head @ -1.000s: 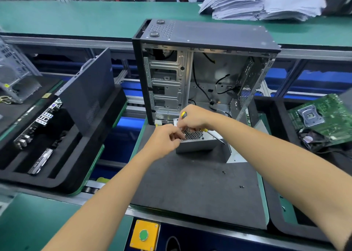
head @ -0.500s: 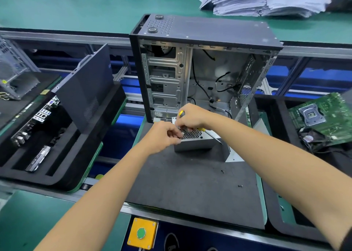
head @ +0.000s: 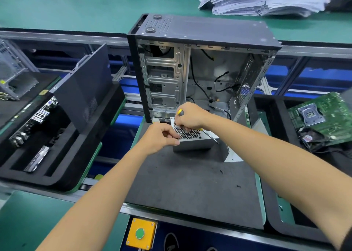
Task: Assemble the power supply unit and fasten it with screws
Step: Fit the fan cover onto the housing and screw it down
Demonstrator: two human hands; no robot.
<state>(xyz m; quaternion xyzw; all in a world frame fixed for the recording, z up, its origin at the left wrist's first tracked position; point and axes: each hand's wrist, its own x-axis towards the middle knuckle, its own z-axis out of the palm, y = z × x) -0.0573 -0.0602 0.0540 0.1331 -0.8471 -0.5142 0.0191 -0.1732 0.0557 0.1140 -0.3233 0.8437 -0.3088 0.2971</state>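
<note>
Power supply unit (head: 194, 142): on the mat, just outside the open case (head: 200, 69).
Right hand (head: 192, 117): clamped on screwdriver (head: 208, 135) (shaft points down-right, away from case).
Left hand (head: 162, 137): fingers curled, pinching at the unit's grille edge.
Nearer hand: both touching it.

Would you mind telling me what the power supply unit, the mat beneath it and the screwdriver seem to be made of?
The power supply unit looks like bare grey sheet metal: matte sides and a perforated honeycomb grille on top. The mat appears to be dark foam or rubber, dull and finely grained, without glare. The screwdriver, gripped in the right hand, has a shiny, probably steel shaft and a yellow-and-black handle, likely plastic.
</note>
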